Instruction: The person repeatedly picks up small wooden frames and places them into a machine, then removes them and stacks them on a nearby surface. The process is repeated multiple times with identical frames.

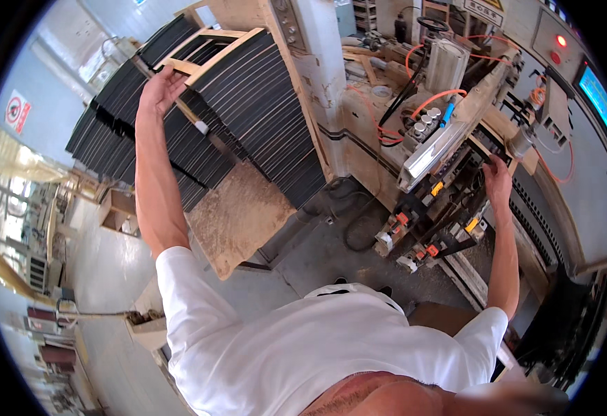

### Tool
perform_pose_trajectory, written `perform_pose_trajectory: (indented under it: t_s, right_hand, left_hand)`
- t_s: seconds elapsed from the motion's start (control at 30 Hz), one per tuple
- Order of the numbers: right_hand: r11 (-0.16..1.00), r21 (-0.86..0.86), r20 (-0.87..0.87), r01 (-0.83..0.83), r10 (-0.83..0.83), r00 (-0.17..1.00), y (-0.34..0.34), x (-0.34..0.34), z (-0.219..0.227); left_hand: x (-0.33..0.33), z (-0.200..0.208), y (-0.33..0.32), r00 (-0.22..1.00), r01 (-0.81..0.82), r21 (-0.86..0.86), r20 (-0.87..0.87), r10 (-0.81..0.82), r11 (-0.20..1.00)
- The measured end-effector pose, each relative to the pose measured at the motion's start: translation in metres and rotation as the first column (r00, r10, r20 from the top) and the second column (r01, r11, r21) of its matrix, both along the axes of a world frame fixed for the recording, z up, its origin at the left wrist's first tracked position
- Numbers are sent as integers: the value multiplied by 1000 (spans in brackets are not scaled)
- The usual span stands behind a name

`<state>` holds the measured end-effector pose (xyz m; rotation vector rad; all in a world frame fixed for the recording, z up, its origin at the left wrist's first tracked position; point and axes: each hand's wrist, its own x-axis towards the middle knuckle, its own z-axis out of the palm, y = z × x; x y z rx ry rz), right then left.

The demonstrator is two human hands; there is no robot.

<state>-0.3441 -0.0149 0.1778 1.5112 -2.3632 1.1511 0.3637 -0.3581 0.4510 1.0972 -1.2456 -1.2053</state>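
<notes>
My left hand (162,90), arm stretched out to the far left, grips the near edge of a light wooden frame (230,53). That frame lies on top of a tall stack of dark-edged frames (255,111). On the right, my right hand (497,182) reaches into a machine (449,201) with metal rails, orange hoses and small red and yellow clamps. Its fingers are closed at the edge of a part there; what they hold is too small to make out. Beside the hand sits a round metal cylinder (520,142).
Under the stacks stands a worn wooden board (244,215). A second dark stack (113,114) rises farther left. A lit blue screen (596,96) and a red lamp (561,40) are at the far right. Black hoses (355,208) lie on the floor between stack and machine.
</notes>
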Motion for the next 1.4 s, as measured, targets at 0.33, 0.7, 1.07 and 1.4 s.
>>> perform_pose_trajectory:
  t_s: [0.33,0.7,1.07,1.4]
  right_hand:
    - [957,-180,433,228,-131,892,127,86,-48]
    - [752,187,-56,632,-634,771,364,134,-73]
    - [427,473,23,771,-880,474,525,186,-98]
    - [549,84,172,831,-830,531,519,169,-42]
  left_hand:
    - [-36,-32,27,971,-223,-158,52,234,962]
    - [-75,-405,240,995,-49,276,92,24,960]
    - [-300,-456,409,685,561,659,-28,-728,502]
    - [-416,-422,403,628,655,515,36,-777,553]
